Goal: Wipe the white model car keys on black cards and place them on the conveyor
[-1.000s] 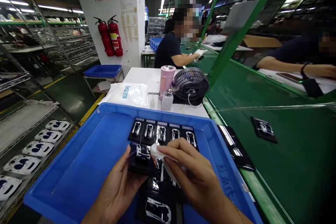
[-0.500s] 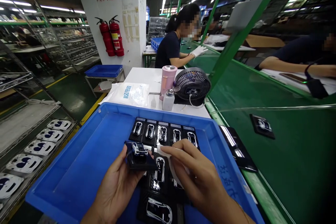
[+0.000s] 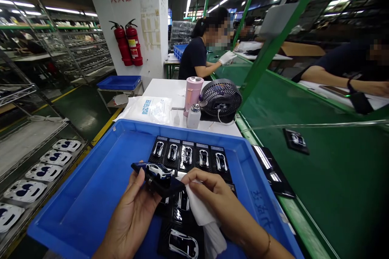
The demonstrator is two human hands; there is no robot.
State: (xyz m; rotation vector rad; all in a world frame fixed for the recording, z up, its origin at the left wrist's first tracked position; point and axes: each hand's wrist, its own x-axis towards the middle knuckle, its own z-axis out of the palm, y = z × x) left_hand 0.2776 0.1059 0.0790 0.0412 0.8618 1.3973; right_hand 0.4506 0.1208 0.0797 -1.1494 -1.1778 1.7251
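Note:
My left hand (image 3: pixel 133 206) grips a white-and-blue model car (image 3: pixel 159 170) on a black base (image 3: pixel 165 186), tilted above the blue tray (image 3: pixel 88 194). A white cloth (image 3: pixel 202 206) is pinched in my right hand (image 3: pixel 212 194), its fingertips at the right edge of the base; the lower part of the cloth hangs down. Beneath both hands, more black bases carrying white-and-black model cars (image 3: pixel 183 243) stand in rows in the tray. My hands and the cloth hide some of them.
Behind the tray are a pink tumbler (image 3: pixel 193 93), a small bottle (image 3: pixel 193 117), a black fan (image 3: pixel 221 99) and a white plastic bag (image 3: pixel 148 109). To the right runs a green conveyor (image 3: pixel 328 194) with another model car (image 3: pixel 296 141). White car shells (image 3: pixel 27 191) lie on the left rack. Co-workers sit beyond.
The held model car has turned so its side shows and its base tilts more. My right hand has moved lower with the cloth, now at the base's edge. The conveyor's model car has shifted left.

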